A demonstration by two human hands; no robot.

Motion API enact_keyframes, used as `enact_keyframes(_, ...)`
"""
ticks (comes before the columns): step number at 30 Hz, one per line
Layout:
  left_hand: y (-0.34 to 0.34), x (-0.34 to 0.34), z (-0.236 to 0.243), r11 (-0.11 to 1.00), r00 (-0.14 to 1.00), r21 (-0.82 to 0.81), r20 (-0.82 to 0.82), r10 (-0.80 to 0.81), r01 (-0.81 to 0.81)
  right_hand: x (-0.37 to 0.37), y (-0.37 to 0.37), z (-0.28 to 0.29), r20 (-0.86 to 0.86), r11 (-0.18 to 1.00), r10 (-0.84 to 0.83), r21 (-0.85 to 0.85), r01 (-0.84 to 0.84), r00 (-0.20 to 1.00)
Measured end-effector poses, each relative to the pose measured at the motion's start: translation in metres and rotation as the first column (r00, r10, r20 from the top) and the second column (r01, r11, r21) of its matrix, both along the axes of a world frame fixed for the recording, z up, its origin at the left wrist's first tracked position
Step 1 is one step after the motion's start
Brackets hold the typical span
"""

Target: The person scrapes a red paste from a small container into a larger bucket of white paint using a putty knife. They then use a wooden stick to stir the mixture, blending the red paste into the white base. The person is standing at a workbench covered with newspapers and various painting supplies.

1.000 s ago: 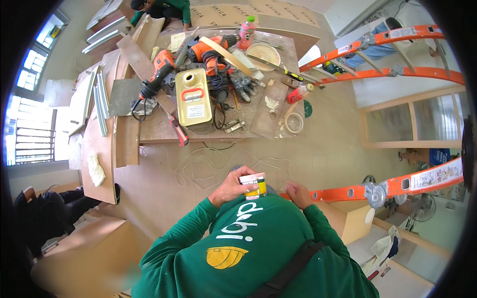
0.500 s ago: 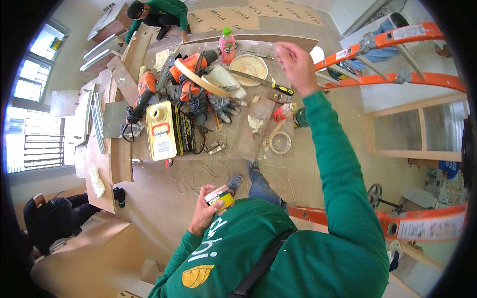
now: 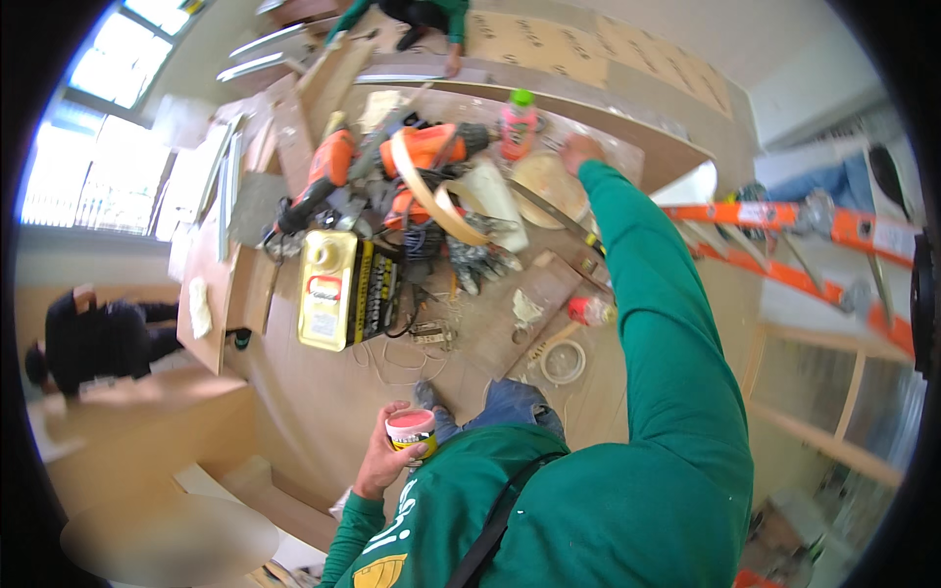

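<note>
My left hand (image 3: 380, 457) is wrapped round a small tub (image 3: 412, 425) with a pink top and a yellow and black label, held upright in front of my belly. Far out over the table, my right hand (image 3: 581, 153) is by the rim of a round cream-coloured lid or dish (image 3: 551, 186). Its fingers are blurred and partly hidden, so any grip does not show. Just left of that hand stands a pink bottle (image 3: 518, 129) with a green cap. A long blade-like tool (image 3: 549, 206) lies across the dish, its handle end partly behind my right sleeve.
Orange power tools (image 3: 431, 147), a yellow and black metal can (image 3: 328, 294), grey gloves (image 3: 480, 265) and a tape roll (image 3: 563, 362) crowd the table. An orange ladder (image 3: 765, 216) stands at right. One person (image 3: 108, 328) is at left, another (image 3: 441, 20) at the far side.
My right hand has reached forward and lower, toward the round dish and the pink bottle. The tub in my left hand has tipped so its pink top shows. The whole view has turned.
</note>
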State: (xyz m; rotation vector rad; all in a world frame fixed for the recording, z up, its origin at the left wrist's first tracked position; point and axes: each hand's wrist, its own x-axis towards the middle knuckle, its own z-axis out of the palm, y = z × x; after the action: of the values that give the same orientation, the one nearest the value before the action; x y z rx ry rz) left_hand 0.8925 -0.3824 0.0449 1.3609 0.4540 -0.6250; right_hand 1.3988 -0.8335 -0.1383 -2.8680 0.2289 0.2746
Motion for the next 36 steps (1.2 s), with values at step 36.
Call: enact_keyframes(36,0.265,-0.512,-0.044,-0.101,-0.065,0.049,0.477,0.876,-0.994,-0.573,0.755,0.241,-0.025,0.069,0.896,0.994,-0.084,0.444)
